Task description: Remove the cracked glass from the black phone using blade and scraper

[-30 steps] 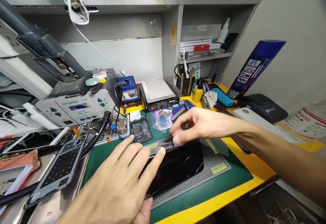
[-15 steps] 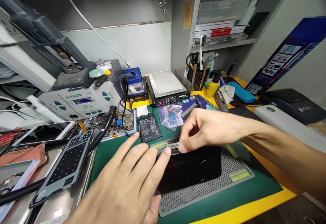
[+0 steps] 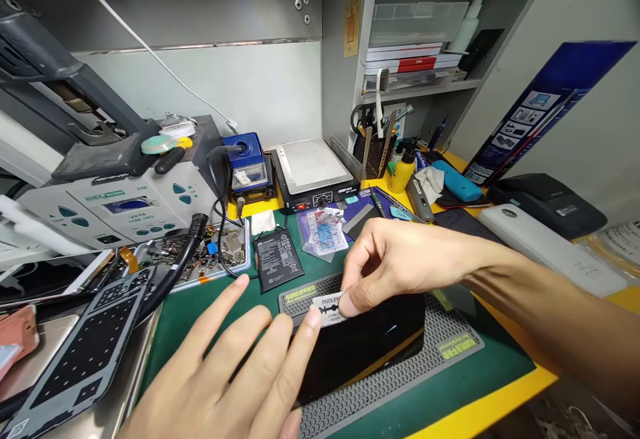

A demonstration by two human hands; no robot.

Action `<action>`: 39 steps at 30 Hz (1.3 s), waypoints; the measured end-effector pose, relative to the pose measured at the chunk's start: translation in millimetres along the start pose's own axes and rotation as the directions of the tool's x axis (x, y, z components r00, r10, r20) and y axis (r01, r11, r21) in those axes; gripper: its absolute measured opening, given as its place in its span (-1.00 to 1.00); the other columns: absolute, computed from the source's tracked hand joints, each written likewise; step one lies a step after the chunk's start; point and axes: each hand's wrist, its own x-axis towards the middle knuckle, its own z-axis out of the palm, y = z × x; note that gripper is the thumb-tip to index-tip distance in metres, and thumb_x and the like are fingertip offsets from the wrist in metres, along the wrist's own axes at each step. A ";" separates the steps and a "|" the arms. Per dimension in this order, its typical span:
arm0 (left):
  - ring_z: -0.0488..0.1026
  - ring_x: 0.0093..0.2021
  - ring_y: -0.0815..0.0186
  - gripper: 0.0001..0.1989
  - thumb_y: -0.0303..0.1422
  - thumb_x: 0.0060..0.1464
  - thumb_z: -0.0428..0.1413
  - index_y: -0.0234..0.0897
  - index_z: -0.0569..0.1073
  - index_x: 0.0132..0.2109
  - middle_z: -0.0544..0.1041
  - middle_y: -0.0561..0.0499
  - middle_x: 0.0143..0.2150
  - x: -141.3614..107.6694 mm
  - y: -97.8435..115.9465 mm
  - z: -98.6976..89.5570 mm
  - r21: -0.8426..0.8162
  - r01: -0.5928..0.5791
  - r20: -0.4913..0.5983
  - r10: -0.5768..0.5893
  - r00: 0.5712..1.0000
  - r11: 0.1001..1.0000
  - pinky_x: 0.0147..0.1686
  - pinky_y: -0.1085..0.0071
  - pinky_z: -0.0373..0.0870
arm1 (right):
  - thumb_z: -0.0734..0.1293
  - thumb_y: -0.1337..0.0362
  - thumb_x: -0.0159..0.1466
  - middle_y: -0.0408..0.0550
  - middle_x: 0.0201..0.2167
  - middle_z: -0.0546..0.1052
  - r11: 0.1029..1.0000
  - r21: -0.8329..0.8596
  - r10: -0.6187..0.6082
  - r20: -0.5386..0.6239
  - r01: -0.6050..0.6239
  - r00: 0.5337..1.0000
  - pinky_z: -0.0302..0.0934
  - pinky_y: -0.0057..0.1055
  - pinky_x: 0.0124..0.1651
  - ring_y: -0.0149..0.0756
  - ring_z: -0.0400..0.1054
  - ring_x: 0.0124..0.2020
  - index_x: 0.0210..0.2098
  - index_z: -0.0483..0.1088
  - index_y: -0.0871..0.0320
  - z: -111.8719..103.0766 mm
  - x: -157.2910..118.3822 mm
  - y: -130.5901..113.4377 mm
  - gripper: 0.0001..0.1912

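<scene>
Blade [image 3: 330, 302] between fingertips [image 3: 352, 302] of right hand [image 3: 400, 259]

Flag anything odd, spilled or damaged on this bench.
One oddity: the right hand pinches a bare razor blade at the far edge of the glossy black phone, without handle or glove. No spill or clear damage shows.

The right hand [image 3: 395, 256] pinches a razor blade [image 3: 327, 314] printed "DUOLEK…" at the far edge of a black smartphone [image 3: 360, 349]. The left hand [image 3: 235, 366] spreads over the phone's left end, index fingertip at the blade; whether its mostly hidden thumb grips the phone is hard to tell. Beneath lies a grey anti-slip pad [image 3: 453, 322] on a green mat [image 3: 505, 356]. A black Huawei battery [image 3: 278, 262] lies just beyond.
</scene>
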 end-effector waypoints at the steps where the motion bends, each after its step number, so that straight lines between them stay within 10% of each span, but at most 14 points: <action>1: 0.42 0.01 0.07 -0.45 -0.25 0.13 0.22 -0.36 0.42 0.23 0.56 -0.06 -0.05 0.0 -0.1 0.0 0.000 0.005 0.002 -0.005 1.000 1.000 0.36 -0.08 0.12 | 0.54 0.09 0.07 -0.15 -0.45 0.56 1.000 -0.005 -0.008 0.003 0.008 1.000 0.15 -0.53 -0.39 -0.42 0.29 -0.42 -0.32 0.66 0.19 -0.2 -1.3 -0.6 -0.70; 39: 0.43 0.10 0.08 -0.51 -0.47 0.02 0.33 -0.29 0.49 0.12 0.47 -0.11 0.16 -9.4 -4.4 6.7 0.047 -0.088 -0.151 0.094 0.984 0.995 0.28 -0.30 0.28 | 0.58 0.30 -0.03 -0.21 -0.47 0.54 0.968 0.249 -0.041 0.107 0.013 0.993 0.24 -0.59 -0.36 -0.50 0.34 -0.44 -0.37 0.56 0.25 4.5 -8.5 7.1 -0.75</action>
